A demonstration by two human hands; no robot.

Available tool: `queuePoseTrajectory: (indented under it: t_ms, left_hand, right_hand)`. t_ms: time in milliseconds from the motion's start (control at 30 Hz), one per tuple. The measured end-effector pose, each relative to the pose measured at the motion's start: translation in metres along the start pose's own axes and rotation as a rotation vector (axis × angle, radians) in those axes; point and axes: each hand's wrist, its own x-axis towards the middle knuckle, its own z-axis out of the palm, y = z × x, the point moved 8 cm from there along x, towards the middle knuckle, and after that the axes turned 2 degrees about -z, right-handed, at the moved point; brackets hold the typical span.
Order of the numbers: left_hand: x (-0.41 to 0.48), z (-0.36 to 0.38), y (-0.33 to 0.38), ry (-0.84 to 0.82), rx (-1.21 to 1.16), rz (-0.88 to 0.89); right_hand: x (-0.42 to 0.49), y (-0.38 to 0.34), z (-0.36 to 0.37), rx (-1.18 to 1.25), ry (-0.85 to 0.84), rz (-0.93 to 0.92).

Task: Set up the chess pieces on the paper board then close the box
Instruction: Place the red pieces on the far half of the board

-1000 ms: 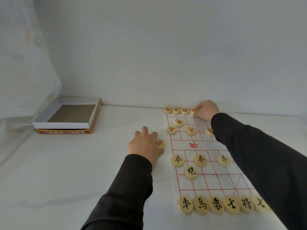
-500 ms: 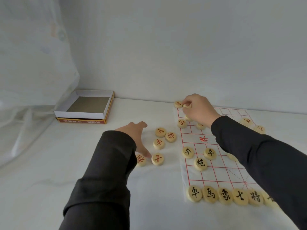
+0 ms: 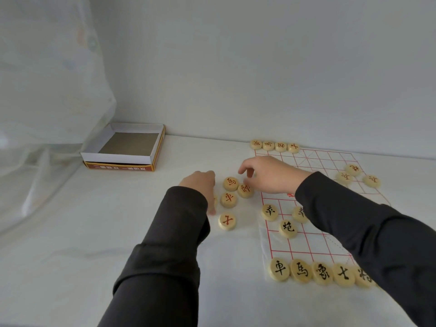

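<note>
The paper board (image 3: pixel 330 241) with its red grid lies at the right. A row of black-lettered pieces (image 3: pixel 279 269) lines its near edge, and a row of red-lettered pieces (image 3: pixel 268 145) lines its far edge. Several loose red pieces (image 3: pixel 228 199) lie on the table left of the board. My left hand (image 3: pixel 201 186) hangs over them with fingers pointing down, half covering one piece at its fingertips. My right hand (image 3: pixel 269 177) reaches across from the board, fingers spread loosely above one loose red piece (image 3: pixel 245 190). The open box (image 3: pixel 118 159) sits at the far left.
Black pieces (image 3: pixel 269 211) stand mid-board, and three red pieces (image 3: pixel 344 177) stand at the board's right. A translucent curtain (image 3: pixel 47 102) hangs at the left beside the box. A wall runs close behind the table.
My right hand has left the far row of red pieces and come left and nearer, over the loose pieces. My left hand has stayed by the loose pieces, and its fingertips now half cover one.
</note>
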Motion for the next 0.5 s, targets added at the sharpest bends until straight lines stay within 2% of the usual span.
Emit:
queuePoseTrajectory:
  t_ms: [133, 500]
  left_hand:
    - [0.008, -0.001, 0.006, 0.073, -0.097, 0.040]
    - [0.020, -0.004, -0.002, 0.126, -0.329, 0.007]
  right_hand:
    - [-0.001, -0.007, 0.014, -0.060, -0.081, -0.018]
    - [0.013, -0.016, 0.017, -0.014, -0.048, -0.055]
